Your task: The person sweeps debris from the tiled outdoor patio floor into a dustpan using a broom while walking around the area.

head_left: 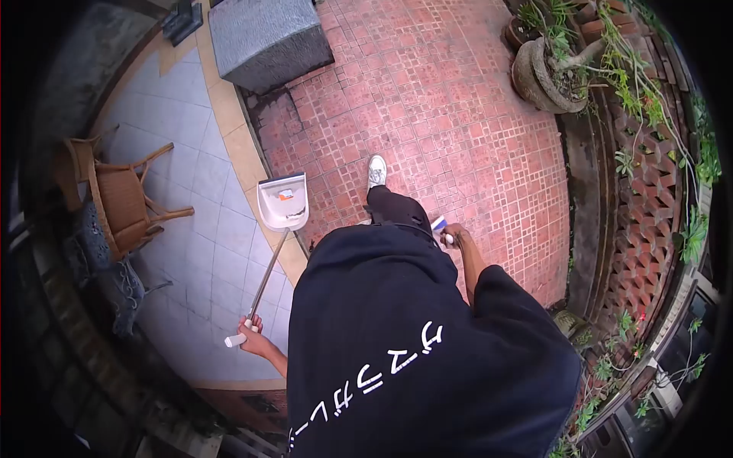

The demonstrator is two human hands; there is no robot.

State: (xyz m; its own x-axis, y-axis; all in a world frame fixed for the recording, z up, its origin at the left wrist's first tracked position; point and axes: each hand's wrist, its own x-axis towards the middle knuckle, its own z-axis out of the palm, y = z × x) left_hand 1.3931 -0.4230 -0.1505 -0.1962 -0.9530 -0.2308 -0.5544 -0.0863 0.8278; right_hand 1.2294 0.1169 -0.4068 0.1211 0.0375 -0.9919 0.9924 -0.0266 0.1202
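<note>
The left hand [253,337] grips a white plastic dustpan [283,204] by the beige border's edge [241,158]; the right hand [456,235], fingers curled, holds a blue-and-white object [439,223] above wide red paving [427,99].

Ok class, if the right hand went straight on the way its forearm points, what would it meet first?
The way looks free: ahead of the right hand shows only red tiled floor, with the dark trouser leg close beside, though depth is unclear.

Left hand [252,337] curled closed; right hand [453,235] apparently curled too.
</note>
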